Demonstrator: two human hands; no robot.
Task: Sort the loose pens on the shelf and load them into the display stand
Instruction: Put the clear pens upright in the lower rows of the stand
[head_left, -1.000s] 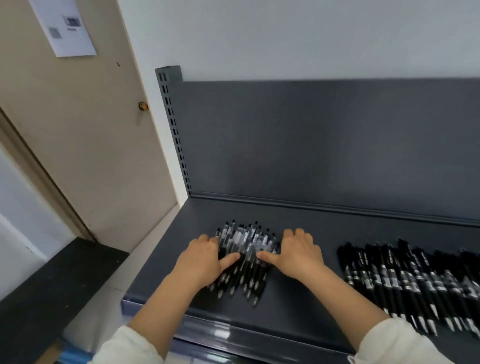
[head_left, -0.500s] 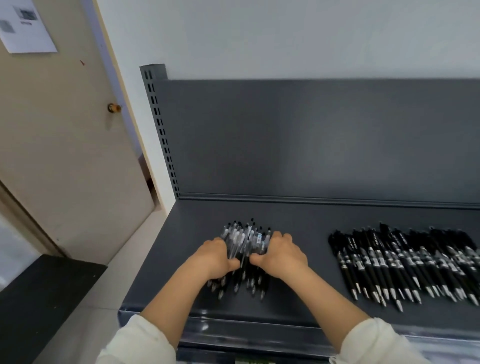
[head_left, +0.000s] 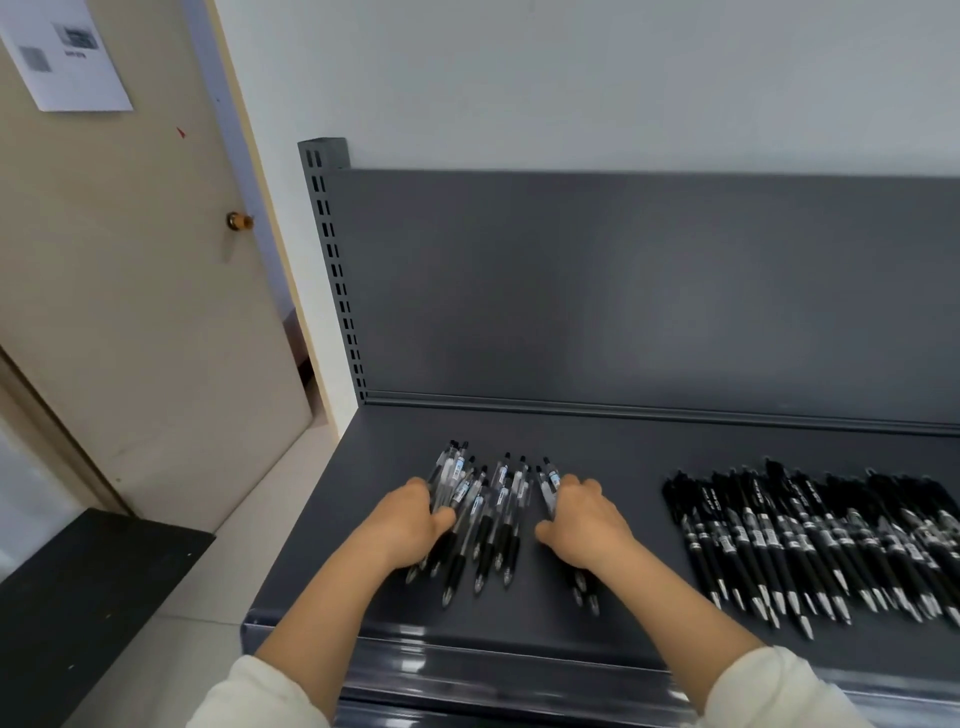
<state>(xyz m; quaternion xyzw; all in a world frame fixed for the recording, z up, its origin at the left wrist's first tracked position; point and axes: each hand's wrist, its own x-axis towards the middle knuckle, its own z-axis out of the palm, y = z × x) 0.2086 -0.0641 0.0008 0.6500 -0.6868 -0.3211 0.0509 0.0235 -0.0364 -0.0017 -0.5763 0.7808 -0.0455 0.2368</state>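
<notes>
A bunch of clear-barrelled pens with black grips lies on the dark grey shelf, tips toward me. My left hand grips the left side of the bunch, thumb across the barrels. My right hand curls over a few pens split off to the right; their tips poke out below my wrist. A bare gap of shelf separates the two groups. No display stand is in view.
A long row of all-black pens lies side by side on the shelf's right part, running off the frame. The shelf's back panel rises behind. A slotted upright marks the left end, beside a beige door.
My hands, pressed together around one bunch half a second ago, have drawn apart. The right hand has pulled a few pens to the right, splitting the bunch.
</notes>
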